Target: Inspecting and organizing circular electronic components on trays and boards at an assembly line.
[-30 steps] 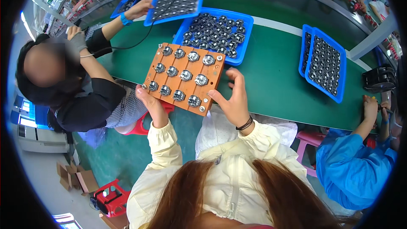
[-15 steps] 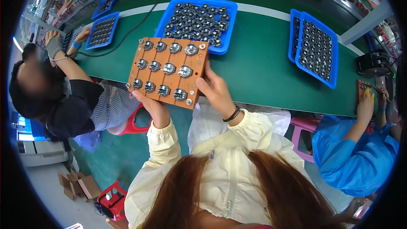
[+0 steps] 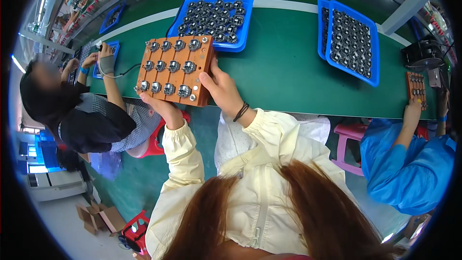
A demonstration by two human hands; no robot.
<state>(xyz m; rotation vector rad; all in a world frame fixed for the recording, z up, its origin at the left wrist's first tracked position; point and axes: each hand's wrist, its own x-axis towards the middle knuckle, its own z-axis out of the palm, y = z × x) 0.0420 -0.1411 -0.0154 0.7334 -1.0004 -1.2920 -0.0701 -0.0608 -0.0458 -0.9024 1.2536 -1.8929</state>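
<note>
at the left, beside the green bench (image 3: 284, 67), a co-worker (image 3: 96, 125) in a dark top, with a grey glove (image 3: 107, 63) on one hand and a small blue tray (image 3: 116, 47) just beyond. toward the middle, in the grasp of the left hand (image 3: 162, 108), the near left edge of an orange block (image 3: 168, 55), raised and tilted at the near side of the bench. on top, twelve small metal-and-black parts (image 3: 188, 67) in three rows of four. at the block's right edge, the grip of the right hand (image 3: 222, 89), thumb at the near side, other fingers partly hidden. just beyond, a blue tray (image 3: 247, 24) full of similar parts. farther right, two overlapping blue trays (image 3: 375, 53), also loaded; then a black device (image 3: 422, 54) and, nearer, a co-worker in blue (image 3: 409, 163), one hand at another orange block (image 3: 409, 83).
</note>
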